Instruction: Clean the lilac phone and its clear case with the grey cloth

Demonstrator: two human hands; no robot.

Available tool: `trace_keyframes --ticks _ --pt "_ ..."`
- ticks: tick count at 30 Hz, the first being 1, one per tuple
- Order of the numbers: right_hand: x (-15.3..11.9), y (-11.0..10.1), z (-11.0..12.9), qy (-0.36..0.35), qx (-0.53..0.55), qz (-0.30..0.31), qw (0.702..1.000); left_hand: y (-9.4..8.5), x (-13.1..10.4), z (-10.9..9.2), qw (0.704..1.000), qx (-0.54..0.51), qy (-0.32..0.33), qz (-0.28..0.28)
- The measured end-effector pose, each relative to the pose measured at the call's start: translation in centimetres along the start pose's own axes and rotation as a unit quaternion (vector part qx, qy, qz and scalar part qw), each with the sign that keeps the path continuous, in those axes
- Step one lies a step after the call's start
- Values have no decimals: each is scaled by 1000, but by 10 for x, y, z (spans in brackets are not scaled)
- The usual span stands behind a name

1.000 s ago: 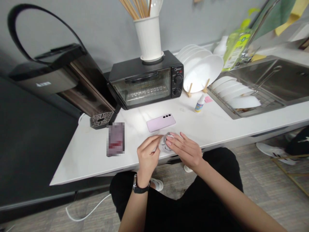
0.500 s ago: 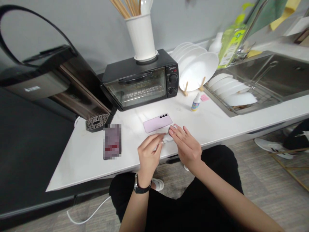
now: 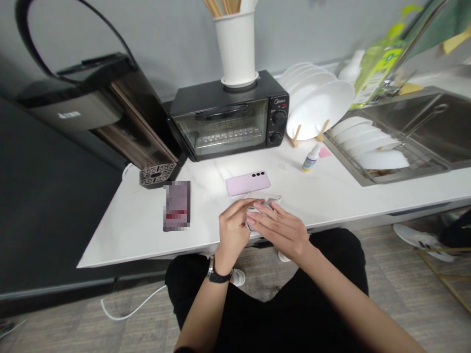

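Close above the counter's front edge, both hands meet on a small pale grey, partly see-through item (image 3: 271,200); its kind is hard to make out because fingers cover most of it. My left hand (image 3: 235,223) pinches its left side. The fingers of my right hand (image 3: 283,228) lie bent over its top and right side, closed on it. Just beyond the hands, a lilac smartphone (image 3: 248,184) lies back up, its camera lenses at the right end. A small white spray bottle (image 3: 311,158) with a blue and yellow label stands farther right.
A dark pouch-like item (image 3: 177,206), blurred out, lies on the counter at left, before a tall drinks machine (image 3: 147,137). Behind the phone stand a toaster oven (image 3: 230,122) and racked white plates (image 3: 320,110). To the right is a sink (image 3: 362,179) holding dishes.
The hands have drawn closer together, and my right fingers have slid left over the pale item, covering more of it. The camera view has shifted, so the counter things appear farther right.
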State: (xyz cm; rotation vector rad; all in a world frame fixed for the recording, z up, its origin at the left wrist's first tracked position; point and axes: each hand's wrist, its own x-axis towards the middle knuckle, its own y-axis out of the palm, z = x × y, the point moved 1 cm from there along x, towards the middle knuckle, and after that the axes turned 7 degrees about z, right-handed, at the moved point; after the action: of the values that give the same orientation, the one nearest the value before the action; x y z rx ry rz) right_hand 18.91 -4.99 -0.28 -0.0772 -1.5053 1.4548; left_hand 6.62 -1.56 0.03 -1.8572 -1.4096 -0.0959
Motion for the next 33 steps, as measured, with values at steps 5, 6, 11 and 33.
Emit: trace_keyframes --ticks 5,6,11,33 --pt "-10 1 -9 20 -10 -21 1000 -6 -2 1 1000 0 -20 -5" --pt "-13 1 -11 22 -10 -27 999 -7 -3 1 1000 -2 -20 -9" --pt "-17 0 -20 71 1 -66 995 -11 -4 3 1000 -2 -28 -5" --pt "3 -1 4 21 -45 -13 999 2 3 0 999 6 -23 -40"
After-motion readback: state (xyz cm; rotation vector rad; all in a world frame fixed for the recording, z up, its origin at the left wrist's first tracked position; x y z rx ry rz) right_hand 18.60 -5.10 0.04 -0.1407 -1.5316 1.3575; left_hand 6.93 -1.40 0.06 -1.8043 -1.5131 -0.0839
